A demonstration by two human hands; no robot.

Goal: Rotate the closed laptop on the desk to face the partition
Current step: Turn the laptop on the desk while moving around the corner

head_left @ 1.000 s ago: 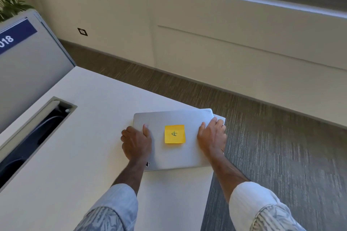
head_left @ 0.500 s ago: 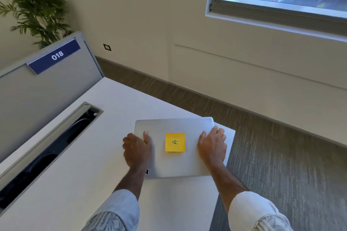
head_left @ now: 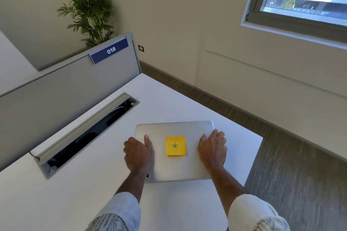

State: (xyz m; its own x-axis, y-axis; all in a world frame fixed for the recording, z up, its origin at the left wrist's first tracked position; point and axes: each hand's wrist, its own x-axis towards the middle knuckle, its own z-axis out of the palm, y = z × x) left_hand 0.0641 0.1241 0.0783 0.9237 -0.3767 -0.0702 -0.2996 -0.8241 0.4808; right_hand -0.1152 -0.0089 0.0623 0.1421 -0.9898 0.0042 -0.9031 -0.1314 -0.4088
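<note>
- Between the two hands, a closed silver laptop (head_left: 175, 151) is seen lying flat on the white desk (head_left: 78, 189), near the desk's outer corner.
- A yellow sticky note (head_left: 175, 145) marked with one letter is stuck at the lid's middle, midway between the thumbs.
- The left hand (head_left: 138, 154) is laid over the laptop's left edge, fingers curled down past the side and thumb resting on the lid; the right hand (head_left: 213, 149) is spread flat on the right part of the lid, fingers loosely parted.
- Against the pictures of a second ago, the grip is unchanged and the laptop's place on the desk looks much the same; mainly the view has lifted, so more partition is shown.
- The turn is judged barely begun, if at all.
- Beyond the left fingers, an open cable trough (head_left: 88, 133) is cut into the desk, and behind it stands the grey partition (head_left: 62, 99) with a "018" label (head_left: 109, 50).
</note>
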